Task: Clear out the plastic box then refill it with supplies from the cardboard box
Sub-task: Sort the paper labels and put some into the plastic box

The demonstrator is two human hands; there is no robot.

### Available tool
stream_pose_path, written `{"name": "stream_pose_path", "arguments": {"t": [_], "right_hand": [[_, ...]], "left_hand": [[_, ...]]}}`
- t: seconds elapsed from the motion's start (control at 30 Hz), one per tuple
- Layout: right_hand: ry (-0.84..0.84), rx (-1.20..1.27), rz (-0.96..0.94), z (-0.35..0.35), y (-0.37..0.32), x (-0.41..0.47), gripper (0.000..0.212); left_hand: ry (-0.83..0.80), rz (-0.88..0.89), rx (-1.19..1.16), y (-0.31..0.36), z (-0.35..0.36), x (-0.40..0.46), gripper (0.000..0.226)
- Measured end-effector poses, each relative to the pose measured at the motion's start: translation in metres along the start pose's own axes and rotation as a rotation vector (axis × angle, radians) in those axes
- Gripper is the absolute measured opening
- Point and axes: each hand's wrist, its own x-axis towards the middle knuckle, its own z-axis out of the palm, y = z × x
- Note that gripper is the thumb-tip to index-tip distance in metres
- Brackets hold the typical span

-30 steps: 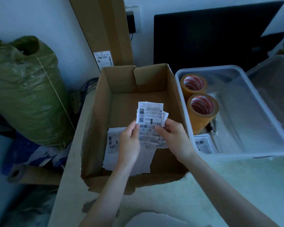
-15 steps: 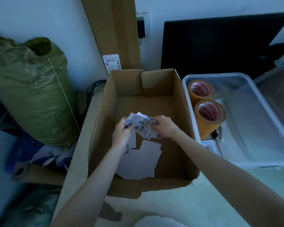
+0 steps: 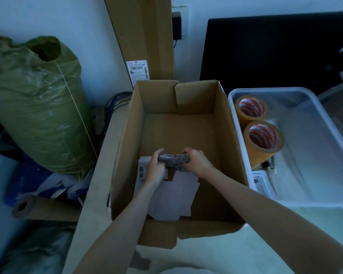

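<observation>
a pale tabletop (image 3: 285, 244) in a dim room with a white wall, and the open cardboard box (image 3: 222, 123) stands on it. left of the box a stuffed green sack (image 3: 38, 115); right of it, touching, the clear plastic box (image 3: 313, 99) with two tape rolls (image 3: 262, 139). low inside the cardboard box both hands — left hand (image 3: 155, 169), right hand (image 3: 196, 162) — grip a stack of labels (image 3: 174, 160) by its ends, long axis running left to right, above loose sheets (image 3: 172, 198).

Inside the cardboard box (image 3: 178, 123), the print on the bunch of labels (image 3: 174, 161) is too blurred to read, and both hands cover its ends. Right of that box, the plastic box (image 3: 313, 99) runs off the frame's right edge.
</observation>
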Motion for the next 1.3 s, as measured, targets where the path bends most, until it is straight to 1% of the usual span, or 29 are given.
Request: {"name": "stream_pose_path", "arguments": {"t": [0.07,0.13,0.2,0.27,0.33,0.4,0.47,0.5,0.53,0.63,0.7,0.73,0.8,0.93,1.0,1.07,1.13,1.2,1.3], "right_hand": [[0.014,0.011,-0.013,-0.001,0.002,0.001,0.043],[-0.034,-0.034,-0.028,0.001,0.004,0.003,0.041],[-0.099,-0.132,-0.033,0.005,0.006,0.005,0.032],[-0.156,-0.267,-0.015,0.009,0.007,0.004,0.022],[-0.197,-0.362,-0.010,0.012,0.008,0.003,0.020],[-0.199,-0.366,-0.002,0.011,0.007,0.003,0.020],[-0.158,-0.280,0.022,0.006,0.004,0.004,0.018],[-0.129,-0.217,0.038,0.000,0.001,0.004,0.018],[-0.098,-0.145,0.052,-0.007,-0.002,0.002,0.019],[-0.004,0.138,0.070,-0.032,-0.013,-0.011,0.020],[0.051,0.363,0.053,-0.047,-0.018,-0.027,0.020],[0.067,0.476,0.039,-0.053,-0.020,-0.037,0.021],[0.080,0.688,0.011,-0.063,-0.022,-0.058,0.023],[0.071,1.008,0.022,-0.072,-0.019,-0.098,0.030],[0.055,1.100,0.046,-0.069,-0.014,-0.110,0.031],[0.045,1.155,0.079,-0.064,-0.009,-0.117,0.032],[0.042,1.174,0.109,-0.058,-0.005,-0.121,0.033],[0.036,1.178,0.125,-0.054,-0.003,-0.124,0.034],[0.022,1.202,0.125,-0.049,0.000,-0.126,0.036]], "left_hand": [[0.024,-0.001,-0.079,-0.002,0.001,0.002,0.052],[-0.007,0.000,-0.053,-0.003,0.000,0.002,0.048],[-0.088,0.005,0.017,-0.004,0.001,0.002,0.047],[-0.115,0.011,0.069,-0.006,0.002,0.004,0.048],[-0.060,0.010,0.106,-0.007,0.002,0.005,0.045],[0.081,0.006,0.153,-0.007,-0.002,0.007,0.040],[0.247,0.004,0.302,-0.012,-0.010,0.010,0.043],[0.295,-0.001,0.369,-0.015,-0.015,0.012,0.045],[0.306,-0.025,0.410,-0.018,-0.018,0.015,0.048],[0.209,-0.184,0.506,-0.022,-0.017,0.015,0.062],[0.103,-0.267,0.667,-0.026,-0.010,0.009,0.077],[0.067,-0.274,0.759,-0.028,-0.007,0.007,0.082],[0.050,-0.267,0.872,-0.029,-0.003,0.005,0.086],[0.091,-0.225,0.997,-0.026,-0.003,0.006,0.080],[0.120,-0.171,1.099,-0.027,-0.006,0.005,0.073],[0.132,-0.125,1.149,-0.029,-0.009,0.003,0.069],[0.131,-0.107,1.133,-0.029,-0.012,0.003,0.062],[0.115,-0.123,1.054,-0.027,-0.013,0.003,0.052],[0.052,-0.152,0.959,-0.023,-0.014,0.003,0.051]]}}
